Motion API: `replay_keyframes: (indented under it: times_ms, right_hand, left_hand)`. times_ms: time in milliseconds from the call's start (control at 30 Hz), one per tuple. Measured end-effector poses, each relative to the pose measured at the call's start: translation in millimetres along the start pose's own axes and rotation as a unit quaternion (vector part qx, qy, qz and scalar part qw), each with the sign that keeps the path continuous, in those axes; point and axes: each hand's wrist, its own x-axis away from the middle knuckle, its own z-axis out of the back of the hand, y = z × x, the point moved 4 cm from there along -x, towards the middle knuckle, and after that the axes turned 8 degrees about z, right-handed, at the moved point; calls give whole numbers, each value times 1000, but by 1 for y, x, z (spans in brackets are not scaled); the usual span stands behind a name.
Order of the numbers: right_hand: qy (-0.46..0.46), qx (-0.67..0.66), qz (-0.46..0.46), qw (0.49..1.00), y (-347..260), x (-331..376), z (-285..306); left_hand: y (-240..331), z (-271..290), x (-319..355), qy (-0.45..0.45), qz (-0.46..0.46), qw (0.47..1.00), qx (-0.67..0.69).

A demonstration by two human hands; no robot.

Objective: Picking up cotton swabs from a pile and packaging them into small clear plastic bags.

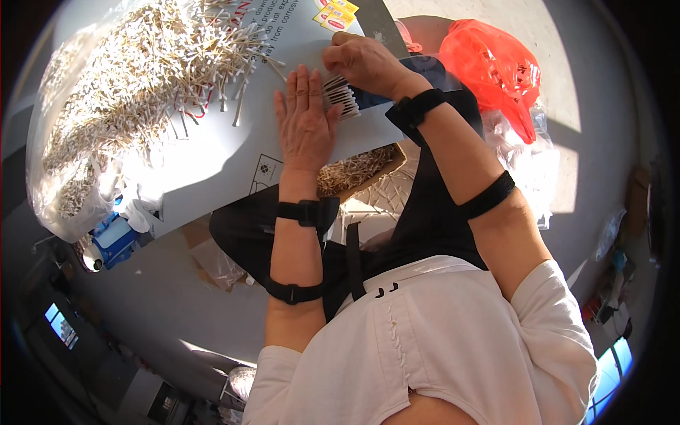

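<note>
My left hand (pixel 308 124) lies flat on the pale printed tabletop sheet (pixel 234 152), fingers stretched out and held together, its thumb side against a small row of cotton swabs (pixel 341 98). The white tips of that row point toward me. Just beyond the row, my right hand (pixel 365 65) is closed, fingers curled down; whatever it pinches is hidden beneath it. Clear plastic film (pixel 435 71) shows beside the right wrist. At the left rises a big heap of loose cotton swabs (pixel 156 78), partly inside a clear bag (pixel 42 191).
Yellow printed cards (pixel 336 14) lie at the table's far edge. A red plastic bag (pixel 489 60) sits on the right above a whitish plastic bag (pixel 531 159). Below the table edge, a cardboard box (pixel 386 170) holds more swabs. A blue-and-white object (pixel 113 237) is at the left corner.
</note>
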Motion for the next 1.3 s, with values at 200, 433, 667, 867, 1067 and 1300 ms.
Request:
replay_keyframes:
  times_ms: [200,433,667,867,1067,1300]
  right_hand:
    - [226,-177,-94,953,-9,24,-2]
    - [377,-383,-160,828,-38,40,-30]
    - [370,-460,-181,786,-28,42,-32]
    - [387,-510,-203,741,-22,50,-25]
    - [390,-461,-204,771,-36,53,-30]
    - [398,-423,-209,786,-41,54,-35]
  left_hand:
    - [-4,8,-1,60,66,966,245]
    - [0,-3,-7,149,167,760,610]
    - [-10,4,-14,174,123,795,569]
    - [3,11,4,57,-5,998,33]
    - [-3,6,3,-7,-4,999,-51]
    - [-1,9,0,-37,-20,998,-48]
